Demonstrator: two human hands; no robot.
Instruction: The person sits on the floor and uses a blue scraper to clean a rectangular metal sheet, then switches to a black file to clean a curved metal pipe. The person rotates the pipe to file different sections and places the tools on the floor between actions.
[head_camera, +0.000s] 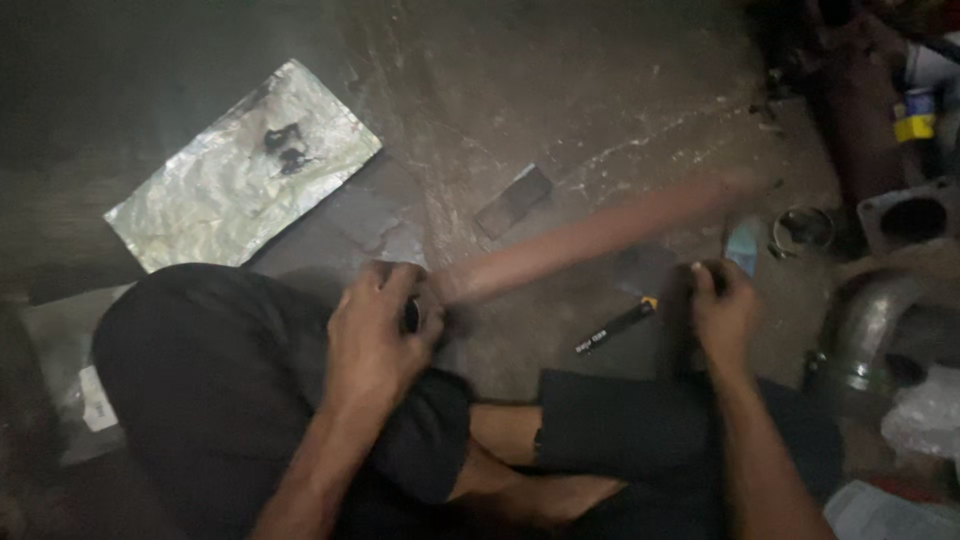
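**Both fists closed, wooden stick mid-blur on the floor**

Gripping hard with both hands here. Left hand (378, 325) is wrapped tight around the near end of a long reddish wooden stick (590, 238), with something small and dark poking out between the fingers, can't tell what it is. That stick runs from the left fist up and to the right across the concrete floor (560, 90), and it's smeared with motion blur, so its far end is hard to make out. Right hand (722, 310) is curled shut too, knuckles up, fingers closed on something dark and low to the floor; honestly too dim to say what it is.

Stuff around it:
- a black pen-shaped tool with a yellow tip (615, 326) lying flat on the floor between the two hands, closer to the right one
- a crinkled sheet of silver foil (240, 170) with a dark smudge on it, off to the upper left, well apart from the hands
- a small dark rectangular block (513, 200) lying just above the stick
- a metal ring (805, 228) near the stick's far end
- a curved metal pipe elbow (868, 325) just right of the right hand

Person's sitting cross-legged in black shorts, knees under both forearms.
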